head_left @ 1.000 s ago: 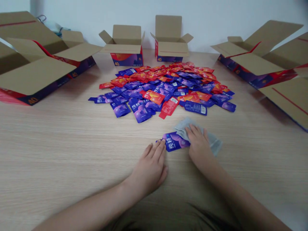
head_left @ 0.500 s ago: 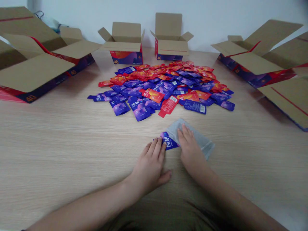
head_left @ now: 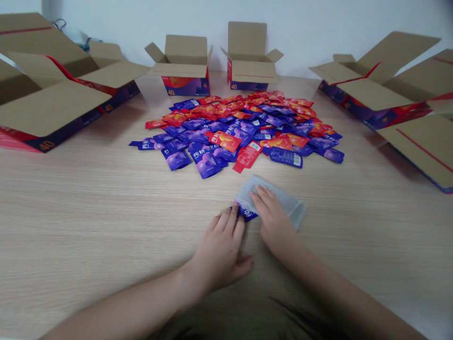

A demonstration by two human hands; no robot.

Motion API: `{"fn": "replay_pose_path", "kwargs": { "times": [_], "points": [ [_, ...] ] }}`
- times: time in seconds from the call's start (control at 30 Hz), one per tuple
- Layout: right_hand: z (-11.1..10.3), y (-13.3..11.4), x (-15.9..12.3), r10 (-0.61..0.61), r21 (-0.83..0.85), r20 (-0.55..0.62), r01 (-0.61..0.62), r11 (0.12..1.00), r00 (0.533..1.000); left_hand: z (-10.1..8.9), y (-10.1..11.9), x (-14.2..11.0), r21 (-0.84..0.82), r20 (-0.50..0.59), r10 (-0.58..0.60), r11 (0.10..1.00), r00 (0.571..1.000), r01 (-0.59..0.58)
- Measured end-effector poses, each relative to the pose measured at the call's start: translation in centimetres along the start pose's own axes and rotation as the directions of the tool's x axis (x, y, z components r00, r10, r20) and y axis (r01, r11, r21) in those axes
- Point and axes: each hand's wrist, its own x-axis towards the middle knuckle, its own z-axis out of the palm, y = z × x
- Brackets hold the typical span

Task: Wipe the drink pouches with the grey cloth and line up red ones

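Note:
A purple sachet (head_left: 245, 211) lies on the wooden table (head_left: 88, 203) in front of me, mostly covered by a grey translucent bag (head_left: 283, 200). My left hand (head_left: 221, 248) lies flat, fingers stretched out, fingertips touching the sachet's left end. My right hand (head_left: 272, 219) rests flat on the grey bag with fingers spread, pressing it over the sachet. Beyond them sits a large pile of red and purple sachets (head_left: 240, 127).
Open cardboard boxes ring the table: two big ones at the left (head_left: 53, 99), two small ones at the back (head_left: 184, 66) (head_left: 249, 59), and large ones at the right (head_left: 382, 89). A white wall stands behind.
My right hand has slid the grey bag leftward over the purple sachet, so less of the sachet shows. My left hand stayed at the sachet's left end.

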Motion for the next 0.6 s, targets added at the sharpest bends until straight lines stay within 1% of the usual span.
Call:
{"fn": "replay_pose_path", "kwargs": {
  "times": [0.07,0.1,0.17,0.27,0.3,0.33,0.37,0.43,0.5,0.53,0.6],
  "points": [
    [0.3,-1.8,-0.2,-0.069,0.000,0.025,0.069,0.998,0.997,-0.3,0.1,-0.1,-0.019,0.027,0.006,1.000,1.000,-0.005],
    [0.3,-2.1,-0.2,-0.085,0.005,0.039,0.084,0.996,0.996,-0.4,0.2,-0.1,-0.025,0.040,0.008,1.000,0.999,-0.007],
    [0.1,-1.3,0.0,-0.064,0.008,0.059,0.064,0.998,0.996,-0.5,0.2,-0.2,-0.026,0.050,0.011,1.000,0.999,-0.010],
    [-0.3,1.0,0.4,0.060,-0.018,0.022,-0.060,0.998,0.998,-0.3,0.0,-0.2,-0.015,0.032,0.013,1.000,0.999,-0.012],
    [-0.3,1.3,0.4,0.090,-0.029,0.006,-0.089,0.996,0.996,-0.2,-0.1,-0.3,-0.016,0.023,0.014,1.000,1.000,-0.014],
    [-0.3,1.2,0.3,0.092,-0.036,-0.003,-0.092,0.995,0.996,-0.2,-0.1,-0.3,-0.020,0.019,0.016,1.000,1.000,-0.016],
    [-0.2,0.7,0.1,0.063,-0.034,0.002,-0.063,0.997,0.998,-0.1,-0.2,-0.4,-0.025,0.018,0.018,1.000,1.000,-0.017],
    [0.0,-0.8,-0.2,-0.044,-0.007,0.041,0.044,0.999,0.998,0.0,-0.2,-0.5,-0.037,0.025,0.017,0.999,1.000,-0.017],
    [0.0,-1.7,-0.2,-0.129,0.047,0.086,0.125,0.991,0.988,0.0,-0.1,-0.4,-0.045,0.033,0.009,0.999,0.999,-0.008],
    [-0.1,-1.6,0.0,-0.141,0.071,0.105,0.134,0.988,0.985,0.0,-0.1,-0.4,-0.044,0.035,0.002,0.999,0.999,0.000],
    [-0.6,-0.3,0.5,-0.098,0.091,0.119,0.088,0.992,0.988,0.1,0.0,-0.1,-0.029,0.027,-0.017,0.999,0.999,0.018]
  ]
}}
